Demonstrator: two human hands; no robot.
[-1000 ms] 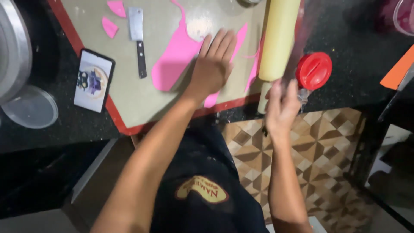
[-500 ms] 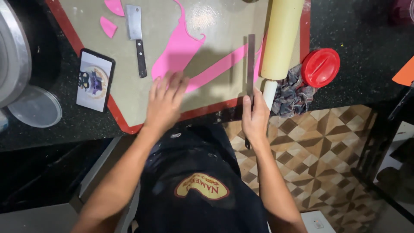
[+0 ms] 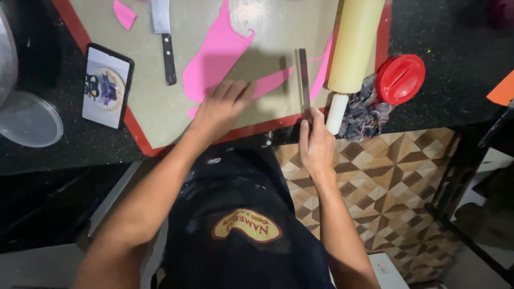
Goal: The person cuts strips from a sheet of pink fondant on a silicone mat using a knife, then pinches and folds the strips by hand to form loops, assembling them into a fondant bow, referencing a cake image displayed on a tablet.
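Note:
My left hand (image 3: 222, 107) lies flat, fingers spread, on the near part of a rolled-out pink sheet (image 3: 217, 59) on a beige mat with a red border (image 3: 160, 115). My right hand (image 3: 316, 142) grips the near end of a thin metal ruler (image 3: 303, 77), which lies lengthwise on the mat beside a narrow pink strip (image 3: 273, 83). A big cream rolling pin (image 3: 354, 48) rests just to the right of the ruler.
A cleaver with a black handle (image 3: 163, 37) and a pink scrap (image 3: 124, 14) lie at the mat's far left. A phone (image 3: 107, 85) and a clear lid (image 3: 29, 120) sit on the dark counter at left. A red lid (image 3: 400, 78) and a crumpled cloth (image 3: 364, 109) sit at right.
My left hand slid from the middle of the pink sheet toward its near left part. My right hand left the rolling pin's handle and took hold of the ruler.

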